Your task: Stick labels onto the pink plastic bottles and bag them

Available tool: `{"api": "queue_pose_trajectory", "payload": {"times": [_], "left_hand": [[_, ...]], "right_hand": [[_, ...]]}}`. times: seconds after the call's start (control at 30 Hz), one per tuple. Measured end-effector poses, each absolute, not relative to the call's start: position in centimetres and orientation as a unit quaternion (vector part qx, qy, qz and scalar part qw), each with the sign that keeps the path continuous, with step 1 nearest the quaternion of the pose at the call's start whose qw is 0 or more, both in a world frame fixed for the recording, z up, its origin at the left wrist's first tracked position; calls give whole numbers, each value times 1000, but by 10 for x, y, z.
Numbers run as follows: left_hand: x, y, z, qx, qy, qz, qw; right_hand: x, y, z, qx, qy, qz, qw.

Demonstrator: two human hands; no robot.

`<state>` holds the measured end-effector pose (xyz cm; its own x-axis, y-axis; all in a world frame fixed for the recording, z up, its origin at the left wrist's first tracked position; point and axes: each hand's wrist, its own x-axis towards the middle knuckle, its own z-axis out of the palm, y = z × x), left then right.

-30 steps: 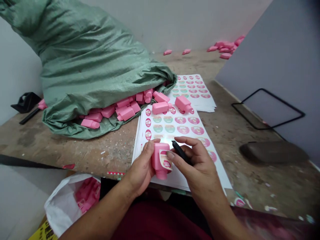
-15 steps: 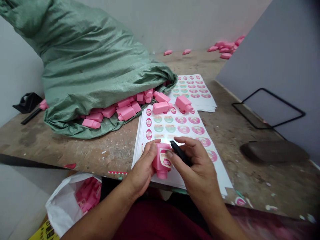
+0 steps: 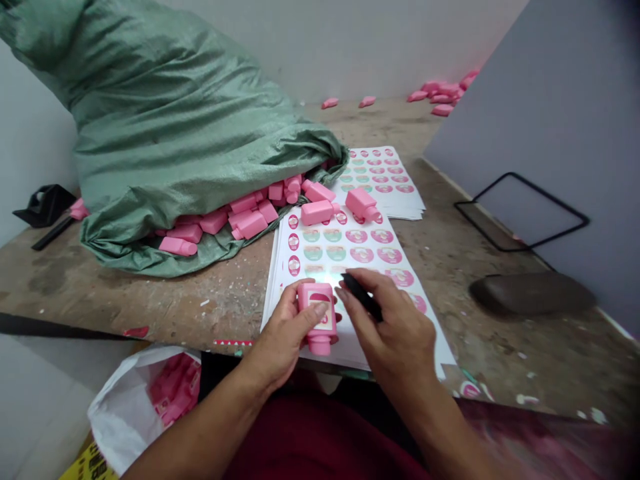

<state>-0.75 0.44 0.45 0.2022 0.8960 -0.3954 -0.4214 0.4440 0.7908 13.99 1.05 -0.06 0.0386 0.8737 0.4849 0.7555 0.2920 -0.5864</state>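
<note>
My left hand (image 3: 285,333) is closed around a small pink plastic bottle (image 3: 306,295), its neck pointing toward me and its thumb-side face carrying a label (image 3: 326,322). The left thumb lies across that label. Just to the right, my right hand (image 3: 395,320) grips a slim black tool (image 3: 361,297) between thumb and fingers; its exact kind is not clear. The right fingertips are close to the bottle's edge. Under both hands lies a stack of sticker sheets (image 3: 367,240) with pink and green oval labels. Two pink bottles (image 3: 361,203) rest on its far end.
A large green woven sack (image 3: 185,133) spills pink bottles (image 3: 250,224) at left. Below the table edge hangs a white bag (image 3: 117,413) with labelled bottles. A black wire stand (image 3: 525,247) with a dark base stands right. A tape dispenser (image 3: 45,205) sits far left.
My left thumb has moved onto the label, and the bottle's labelled face has turned up more. My right thumb has come away from the bottle, still with the black tool.
</note>
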Motion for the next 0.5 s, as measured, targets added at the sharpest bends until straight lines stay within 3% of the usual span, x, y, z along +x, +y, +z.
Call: {"api": "queue_pose_trajectory", "payload": {"times": [0.23, 0.5], "left_hand": [[-9, -2, 8, 242, 430, 430, 756], [-14, -6, 7, 193, 391, 399, 807]], "right_hand": [[137, 15, 2, -530, -580, 401, 472], [131, 32, -3, -541, -528, 431, 493]]}}
